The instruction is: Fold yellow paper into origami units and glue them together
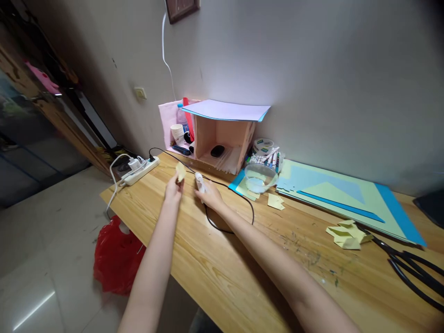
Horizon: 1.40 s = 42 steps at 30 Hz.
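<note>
Fingers of my left hand (173, 188) are closed on a small yellow paper piece (181, 171), held up over the left part of the wooden table. To its right, my right hand (210, 195) is wrapped round a white tool (200, 181) that looks like a glue gun; its lower part is hidden by the hand. A black cord (252, 210) loops on the table beside and behind my right hand. The two hands are apart, in front of an open pink box (204, 134) with a lilac sheet on top.
A white power strip (141, 172) lies at the left table edge, above a red bag (120, 259). Rightward are a clear bowl (261, 178), paper scraps (347, 235), coloured sheets (391, 208) and black scissors (412, 266). Paper cups (177, 133) stand behind my left hand.
</note>
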{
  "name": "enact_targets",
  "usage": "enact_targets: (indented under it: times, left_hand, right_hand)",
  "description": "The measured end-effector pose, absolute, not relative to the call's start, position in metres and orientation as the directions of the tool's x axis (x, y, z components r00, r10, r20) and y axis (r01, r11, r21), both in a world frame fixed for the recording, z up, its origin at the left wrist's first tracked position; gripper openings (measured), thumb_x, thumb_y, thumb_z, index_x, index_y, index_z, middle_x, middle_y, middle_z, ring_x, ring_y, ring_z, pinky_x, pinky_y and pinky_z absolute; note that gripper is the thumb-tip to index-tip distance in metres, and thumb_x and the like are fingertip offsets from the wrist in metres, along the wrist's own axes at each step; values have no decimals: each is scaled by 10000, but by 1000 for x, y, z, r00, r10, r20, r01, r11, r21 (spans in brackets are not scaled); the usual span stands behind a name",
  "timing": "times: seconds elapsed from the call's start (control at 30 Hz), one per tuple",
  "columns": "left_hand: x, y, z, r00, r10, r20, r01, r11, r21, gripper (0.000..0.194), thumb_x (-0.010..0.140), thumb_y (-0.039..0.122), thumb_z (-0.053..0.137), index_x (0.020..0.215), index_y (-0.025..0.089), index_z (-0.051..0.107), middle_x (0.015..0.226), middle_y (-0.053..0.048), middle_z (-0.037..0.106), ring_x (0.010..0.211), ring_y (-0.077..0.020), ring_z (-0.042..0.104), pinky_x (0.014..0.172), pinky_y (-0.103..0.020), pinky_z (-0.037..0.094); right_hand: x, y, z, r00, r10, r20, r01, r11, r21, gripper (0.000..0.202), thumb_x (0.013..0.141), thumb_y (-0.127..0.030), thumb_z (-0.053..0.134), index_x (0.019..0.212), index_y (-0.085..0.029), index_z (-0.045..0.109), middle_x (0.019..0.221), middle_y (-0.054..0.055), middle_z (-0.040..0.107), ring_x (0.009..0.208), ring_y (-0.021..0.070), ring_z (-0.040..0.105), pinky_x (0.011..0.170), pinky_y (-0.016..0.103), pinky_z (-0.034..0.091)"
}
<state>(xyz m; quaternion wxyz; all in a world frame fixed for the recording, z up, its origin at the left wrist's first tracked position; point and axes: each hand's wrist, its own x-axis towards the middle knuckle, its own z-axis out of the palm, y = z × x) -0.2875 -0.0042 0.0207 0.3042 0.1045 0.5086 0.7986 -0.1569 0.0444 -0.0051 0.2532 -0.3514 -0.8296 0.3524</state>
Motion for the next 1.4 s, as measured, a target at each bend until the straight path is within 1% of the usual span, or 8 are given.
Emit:
enact_targets:
  times: [0.17,0.3,0.37,0.5,0.67,0.77,1.0,1.4]
  left_hand:
    - [-273,-3,9,-824,566,-5,-174,-246,953,232,601,252,682,787,123,631,742,-11,660,659,-80,581,630,-177,443]
    - [-257,-3,9,-764,643,61,-40,-140,989,274,594,297,677,782,99,659,793,-55,679,714,-120,596,671,-216,451]
    - [-247,-2,8,-708,704,61,13,-73,997,262,587,298,680,753,95,672,779,-70,684,714,-142,603,671,-236,455]
    - [-224,0,3,-581,812,56,127,23,992,224,589,297,673,704,106,686,744,-80,687,701,-169,612,649,-255,458]
    - [-208,1,-8,-474,879,53,243,73,967,212,603,296,646,701,112,684,731,-79,683,696,-180,613,632,-259,457]
    - [-206,2,-10,-444,895,40,275,94,957,208,602,292,640,696,111,676,722,-80,678,677,-176,608,610,-252,452]
    - [-201,1,-4,-415,909,23,344,133,929,239,627,315,615,730,106,665,740,-92,673,680,-179,607,605,-256,445]
    - [-198,0,-1,-380,924,36,360,112,926,229,624,317,620,708,108,663,715,-84,672,662,-176,603,595,-253,445]
  right_hand:
    - [-135,46,-8,-613,767,192,376,496,-783,113,749,-271,491,767,-186,562,758,38,597,685,187,545,601,267,375]
    - [-77,49,-5,-526,817,237,284,432,-856,257,818,-379,412,738,-166,531,659,17,567,609,163,519,560,257,378]
    - [-46,48,-8,-490,850,191,252,348,-903,323,809,-451,429,727,-160,543,626,14,564,583,154,517,552,257,394]
    - [-2,37,-21,-451,885,113,184,216,-959,347,799,-469,467,915,-153,550,714,38,609,609,158,551,569,268,436]
    - [11,23,-26,-546,827,137,198,286,-938,310,811,-439,462,860,-156,579,742,57,626,658,175,567,603,289,447]
    - [10,20,-22,-571,806,157,209,328,-921,289,818,-414,453,799,-156,583,711,46,621,591,150,544,584,281,439]
    - [8,16,-12,-581,809,86,191,239,-952,238,796,-392,458,781,-164,525,642,12,574,577,143,547,546,254,429]
    - [9,18,-20,-587,796,146,185,308,-933,182,800,-357,455,766,-191,520,614,-10,536,540,138,500,534,262,402]
